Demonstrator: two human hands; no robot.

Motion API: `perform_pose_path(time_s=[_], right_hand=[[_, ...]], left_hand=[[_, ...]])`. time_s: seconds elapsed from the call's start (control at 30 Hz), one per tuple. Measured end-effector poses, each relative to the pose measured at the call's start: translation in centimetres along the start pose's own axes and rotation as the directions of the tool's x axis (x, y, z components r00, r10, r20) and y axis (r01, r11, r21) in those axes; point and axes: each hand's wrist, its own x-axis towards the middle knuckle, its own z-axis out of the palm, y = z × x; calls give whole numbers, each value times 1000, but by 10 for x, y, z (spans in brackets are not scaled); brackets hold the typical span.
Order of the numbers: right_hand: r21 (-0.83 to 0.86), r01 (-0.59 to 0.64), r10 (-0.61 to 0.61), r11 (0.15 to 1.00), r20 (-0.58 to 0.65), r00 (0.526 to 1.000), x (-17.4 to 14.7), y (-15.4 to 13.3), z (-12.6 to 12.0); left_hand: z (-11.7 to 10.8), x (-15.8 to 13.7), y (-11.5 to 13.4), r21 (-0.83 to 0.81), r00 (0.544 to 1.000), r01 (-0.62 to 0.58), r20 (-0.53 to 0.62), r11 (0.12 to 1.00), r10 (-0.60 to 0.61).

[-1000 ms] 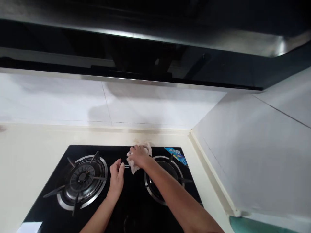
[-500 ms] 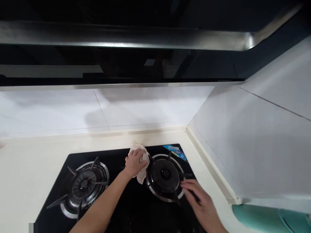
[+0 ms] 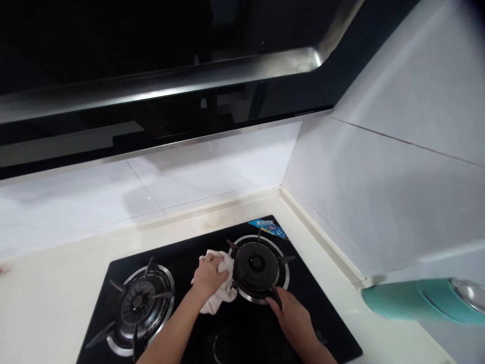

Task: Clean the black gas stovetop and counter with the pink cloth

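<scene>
My left hand (image 3: 208,277) is closed over a crumpled pale cloth (image 3: 217,299), pressed on the black glass gas hob (image 3: 235,333) between its two burners. The cloth reaches the left edge of the right burner (image 3: 255,265). My right hand (image 3: 291,313) is at the front of that burner, its thumb and fingers closed round the front prong of the black pan support (image 3: 276,296). On the hob's left, the other burner (image 3: 137,303) has its own pan support in place, apart from both hands.
A dark range hood (image 3: 227,106) hangs low over the hob. White tiled walls (image 3: 379,202) meet at the back right corner. A teal cylindrical container (image 3: 413,298) lies by the right wall. Pale countertop (image 3: 49,293) surrounds the hob, with a blue sticker (image 3: 268,226) at its back corner.
My left hand has drawn the cloth toward me over the hob. My right hand has moved from the right burner's right side to its front prong. The view has tilted and turned right.
</scene>
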Motion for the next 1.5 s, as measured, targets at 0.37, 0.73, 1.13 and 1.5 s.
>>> perform_pose_path(time_s=[0.37,0.73,1.13,1.5], right_hand=[[-66,94,-98,993,-59,993,-2,8,4],[-91,105,-109,990,-43,993,0,2,0],[-60,51,-60,997,-156,986,13,-10,-5],[-58,5,-20,998,-255,967,46,-17,-21]], left_hand=[[7,4,9,122,997,-51,-57,991,58],[-4,32,24,109,996,-43,-75,993,52],[18,-52,3,82,998,-56,11,995,55],[34,-52,24,15,991,7,-136,1000,-5]])
